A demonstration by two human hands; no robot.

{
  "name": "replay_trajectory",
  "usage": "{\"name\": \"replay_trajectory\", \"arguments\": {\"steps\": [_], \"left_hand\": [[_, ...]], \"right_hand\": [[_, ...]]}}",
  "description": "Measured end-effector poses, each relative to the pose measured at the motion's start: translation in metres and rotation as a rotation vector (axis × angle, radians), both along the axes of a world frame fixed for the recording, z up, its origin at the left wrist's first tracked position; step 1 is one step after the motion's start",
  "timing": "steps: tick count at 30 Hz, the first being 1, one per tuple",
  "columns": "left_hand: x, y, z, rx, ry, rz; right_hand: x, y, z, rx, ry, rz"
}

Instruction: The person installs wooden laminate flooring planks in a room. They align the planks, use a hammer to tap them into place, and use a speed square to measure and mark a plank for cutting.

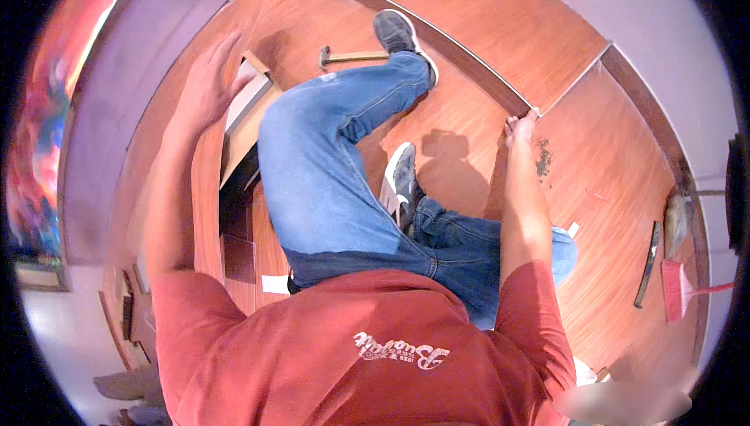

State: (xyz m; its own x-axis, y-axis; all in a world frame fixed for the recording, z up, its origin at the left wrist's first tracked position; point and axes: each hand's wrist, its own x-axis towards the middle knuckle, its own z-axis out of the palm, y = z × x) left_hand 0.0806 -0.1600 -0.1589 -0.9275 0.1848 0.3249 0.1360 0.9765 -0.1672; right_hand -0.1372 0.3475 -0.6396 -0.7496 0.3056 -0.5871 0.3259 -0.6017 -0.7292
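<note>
My right hand point(519, 128) reaches forward with its fingers curled at the near end of a long brown edging strip point(461, 53). A thin pale line runs along the strip's top. Part of the grip is hidden by the hand itself. My left hand point(209, 86) is raised on the left, fingers stretched out and holding nothing. Beside it lies a pale-edged wooden piece point(247, 98), next to a dark opening point(238, 192) in the wood-look floor. A hammer point(355, 57) with a wooden handle lies beyond my bent left leg.
I sit on the reddish wood-look floor point(461, 145), legs folded in front of me. To the right are a dark flat bar point(648, 263), a red broom head point(675, 289) and a skirting board point(644, 94). A wall point(133, 90) rises on the left.
</note>
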Motion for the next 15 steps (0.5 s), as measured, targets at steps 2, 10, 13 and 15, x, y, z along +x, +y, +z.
{"name": "replay_trajectory", "arguments": {"steps": [2, 10, 13, 15], "left_hand": [[0.065, -0.023, -0.022, 0.216, 0.01, 0.148], [0.257, -0.101, -0.094, 0.637, 0.135, 0.501], [0.25, -0.083, -0.06, 0.528, 0.153, 0.444], [0.24, -0.065, -0.041, 0.526, 0.258, 0.3]], "right_hand": [[-0.032, 0.051, -0.017, 0.051, 0.002, 0.02], [-0.083, 0.062, -0.005, 0.118, -0.058, -0.152], [-0.059, 0.028, -0.029, 0.09, -0.114, -0.082], [-0.093, 0.062, -0.014, 0.072, -0.08, 0.005]]}}
